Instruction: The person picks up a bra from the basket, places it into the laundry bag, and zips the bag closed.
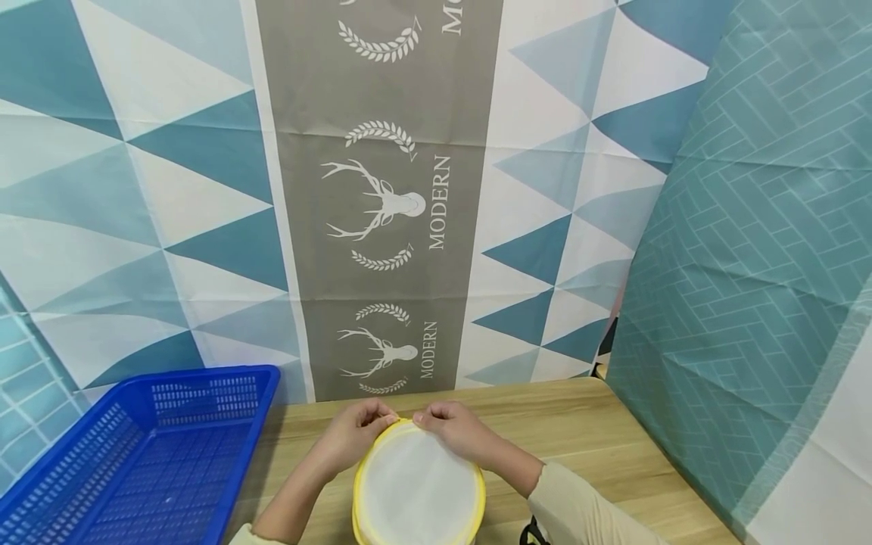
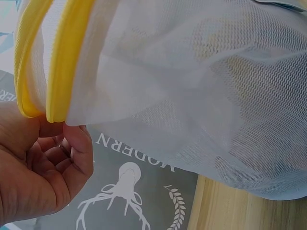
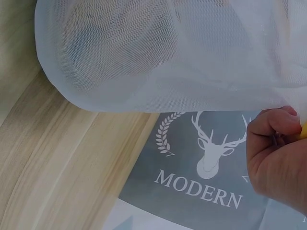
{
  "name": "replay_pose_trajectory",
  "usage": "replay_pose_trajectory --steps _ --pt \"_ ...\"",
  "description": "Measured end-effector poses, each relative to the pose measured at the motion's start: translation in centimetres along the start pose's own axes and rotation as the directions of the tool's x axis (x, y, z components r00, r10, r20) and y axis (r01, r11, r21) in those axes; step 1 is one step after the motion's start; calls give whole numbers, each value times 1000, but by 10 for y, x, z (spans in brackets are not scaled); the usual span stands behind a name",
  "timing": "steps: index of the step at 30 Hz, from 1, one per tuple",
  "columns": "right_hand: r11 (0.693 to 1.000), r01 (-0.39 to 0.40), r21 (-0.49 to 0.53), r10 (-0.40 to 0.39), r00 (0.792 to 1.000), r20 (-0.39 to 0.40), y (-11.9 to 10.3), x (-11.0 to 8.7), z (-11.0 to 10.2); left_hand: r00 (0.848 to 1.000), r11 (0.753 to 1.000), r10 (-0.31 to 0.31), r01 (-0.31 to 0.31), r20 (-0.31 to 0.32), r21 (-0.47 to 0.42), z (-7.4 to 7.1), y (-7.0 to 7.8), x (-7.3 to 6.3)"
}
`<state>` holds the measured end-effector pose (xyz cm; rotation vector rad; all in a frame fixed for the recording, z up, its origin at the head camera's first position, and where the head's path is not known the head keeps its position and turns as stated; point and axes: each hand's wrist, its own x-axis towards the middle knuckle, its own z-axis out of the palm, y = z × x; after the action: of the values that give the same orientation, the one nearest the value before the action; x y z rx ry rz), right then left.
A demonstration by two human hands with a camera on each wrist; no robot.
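Observation:
A white mesh laundry bag point(image 1: 418, 484) with yellow trim stands on the wooden table, its round top facing up. At the far side of its rim, my left hand point(image 1: 354, 435) pinches the yellow edge between thumb and fingers. Close beside it, my right hand point(image 1: 456, 431) grips the same rim. In the left wrist view, two yellow bands point(image 2: 72, 57) circle the bag's top with a white strip between them. Through the mesh side point(image 3: 124, 52) in the right wrist view, blurred shapes show inside the bag.
A blue plastic basket point(image 1: 204, 372) with slotted walls sits to the left on the wooden table point(image 1: 565, 424). Behind the table hangs a patterned cloth point(image 1: 381, 280), and a teal cloth point(image 1: 749, 250) borders the right side. Something black point(image 1: 533, 533) lies near my right sleeve.

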<state>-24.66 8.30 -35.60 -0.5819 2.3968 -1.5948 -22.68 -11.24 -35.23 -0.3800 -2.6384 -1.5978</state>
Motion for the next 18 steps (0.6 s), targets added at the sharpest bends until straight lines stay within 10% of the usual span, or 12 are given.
replay_pose_trajectory --steps 18 --pt "999 -19 30 19 1000 -4 2 -1 -1 999 1000 -19 19 -27 -6 2 0 -1"
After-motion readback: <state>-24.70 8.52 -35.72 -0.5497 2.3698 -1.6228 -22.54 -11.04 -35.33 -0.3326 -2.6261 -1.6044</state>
